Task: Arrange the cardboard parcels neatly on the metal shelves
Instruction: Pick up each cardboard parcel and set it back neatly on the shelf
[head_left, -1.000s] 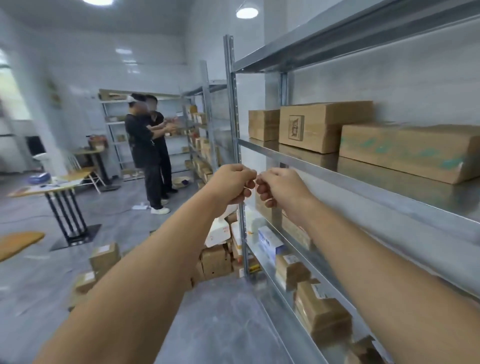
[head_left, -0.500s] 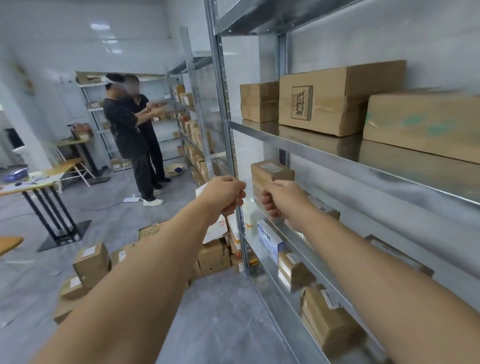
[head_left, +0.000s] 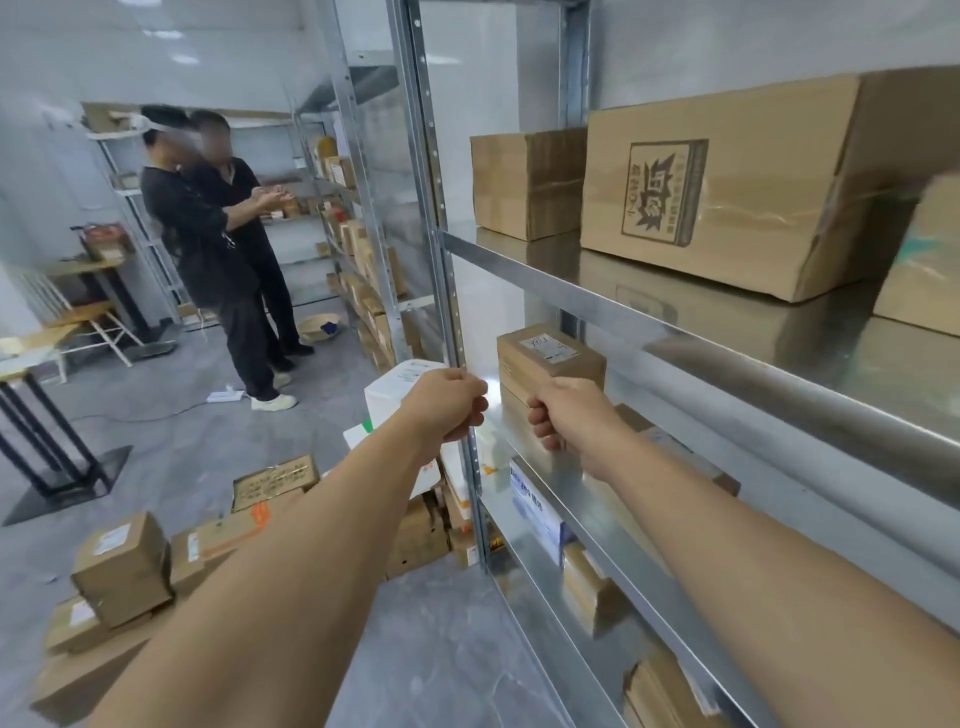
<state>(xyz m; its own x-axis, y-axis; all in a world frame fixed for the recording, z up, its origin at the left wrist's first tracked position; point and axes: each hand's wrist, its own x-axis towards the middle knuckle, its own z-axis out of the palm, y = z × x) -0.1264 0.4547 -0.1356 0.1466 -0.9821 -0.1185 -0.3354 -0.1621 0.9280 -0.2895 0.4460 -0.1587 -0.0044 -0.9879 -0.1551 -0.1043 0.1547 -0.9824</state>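
Observation:
A metal shelf unit fills the right, with its upright post (head_left: 441, 234) beside my hands. The upper shelf (head_left: 675, 332) carries a large printed cardboard box (head_left: 727, 182), a smaller box (head_left: 524, 182) behind it and another box (head_left: 924, 260) at the right edge. A small labelled parcel (head_left: 540, 353) stands at the left end of the middle shelf. My left hand (head_left: 447, 405) is a fist in front of the post. My right hand (head_left: 566, 415) is a fist just in front of that parcel, over the shelf's front edge. Nothing shows in either fist.
Loose parcels (head_left: 122, 566) lie on the grey floor at lower left, and white boxes (head_left: 395, 389) are stacked by the post. Lower shelves hold more parcels (head_left: 587, 587). Two people (head_left: 218, 234) stand by farther shelves. A black-legged table (head_left: 31, 395) is at left.
The view has come closer to the shelves and tilted down. Both fists have sunk from upper-shelf height to the middle shelf and moved slightly apart.

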